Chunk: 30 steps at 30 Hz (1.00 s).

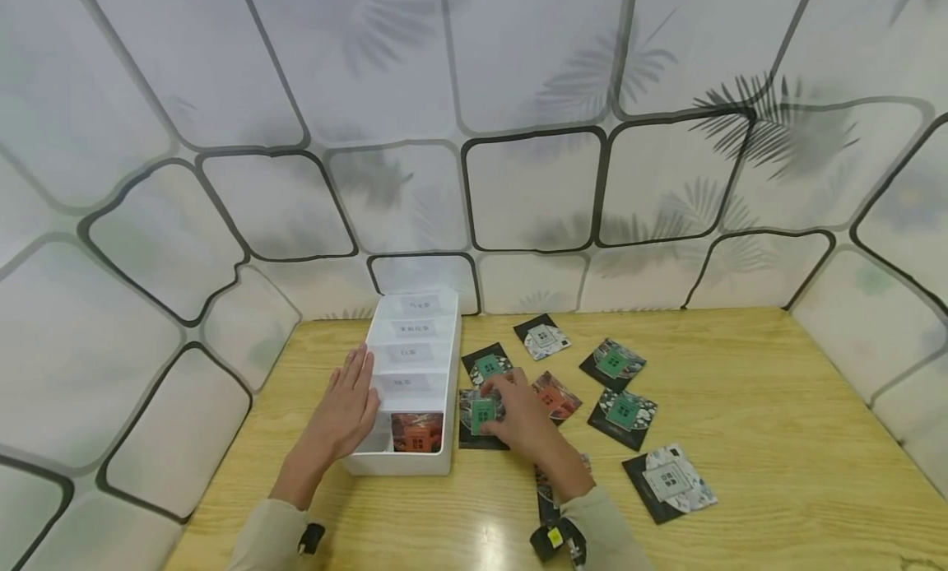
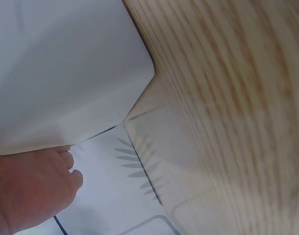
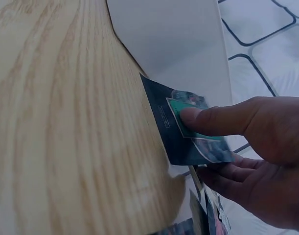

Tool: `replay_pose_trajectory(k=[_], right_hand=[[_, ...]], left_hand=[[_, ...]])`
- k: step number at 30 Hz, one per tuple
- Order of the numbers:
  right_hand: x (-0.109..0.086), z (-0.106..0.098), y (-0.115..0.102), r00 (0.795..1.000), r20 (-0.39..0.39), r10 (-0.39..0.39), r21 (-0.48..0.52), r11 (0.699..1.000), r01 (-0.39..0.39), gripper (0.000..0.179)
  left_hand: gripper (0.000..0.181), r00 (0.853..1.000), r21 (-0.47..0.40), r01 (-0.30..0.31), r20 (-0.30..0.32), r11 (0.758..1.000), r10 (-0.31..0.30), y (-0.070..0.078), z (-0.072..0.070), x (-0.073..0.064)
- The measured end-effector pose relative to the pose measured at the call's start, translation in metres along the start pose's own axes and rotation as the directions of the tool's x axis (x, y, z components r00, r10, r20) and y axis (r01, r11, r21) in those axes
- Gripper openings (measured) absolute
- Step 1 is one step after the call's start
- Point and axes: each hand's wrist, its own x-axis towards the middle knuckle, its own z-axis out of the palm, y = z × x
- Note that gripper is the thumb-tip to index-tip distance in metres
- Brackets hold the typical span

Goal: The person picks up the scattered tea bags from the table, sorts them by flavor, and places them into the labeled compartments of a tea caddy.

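A white divided box (image 1: 453,382) stands lengthwise on the table, labels on several of its partitions. A red-and-black packet (image 1: 417,439) stands in its nearest compartment. My left hand (image 1: 341,415) rests along the box's left side with straight fingers; in the left wrist view the hand (image 2: 39,186) is partly hidden by the box. To the right of the box, my right hand (image 1: 529,419) pinches a black packet with a green label (image 1: 472,433). In the right wrist view the thumb lies over the label of this packet (image 3: 188,142), other fingers behind it, one edge tilted up beside the box wall.
Around the right hand lie a green-labelled packet (image 1: 481,360), a red packet (image 1: 559,396) and a white-labelled one (image 1: 543,337). Further right are two green-labelled packets (image 1: 624,415) and a white-labelled packet (image 1: 670,482). Another (image 1: 546,501) is partly under the right wrist. A patterned wall (image 1: 533,192) backs the table.
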Motion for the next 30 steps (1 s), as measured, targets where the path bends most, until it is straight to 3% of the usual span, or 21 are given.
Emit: replay_pose_trajectory(k=[8, 15, 23, 30], right_hand=[[0.002, -0.003, 0.004, 0.999, -0.036, -0.027, 0.087, 0.996, 0.03, 0.033], [0.001, -0.01, 0.001, 0.998, -0.049, 0.034, 0.213, 0.977, -0.023, 0.028], [0.001, -0.018, -0.004, 0.979, -0.198, 0.057, 0.33, 0.944, 0.012, 0.027], [0.001, -0.025, -0.008, 0.969, -0.244, 0.028, 0.422, 0.903, 0.079, 0.025]], left_hand=[[0.058, 1.0, 0.011, 0.004, -0.004, 1.0, -0.004, -0.001, 0.002, 0.0], [0.058, 1.0, 0.006, -0.001, -0.011, 1.0, 0.002, -0.001, 0.002, -0.001], [0.058, 1.0, -0.004, -0.001, -0.015, 1.0, 0.001, 0.0, 0.002, -0.001], [0.057, 0.998, -0.028, -0.024, -0.057, 0.999, 0.023, -0.002, 0.004, -0.002]])
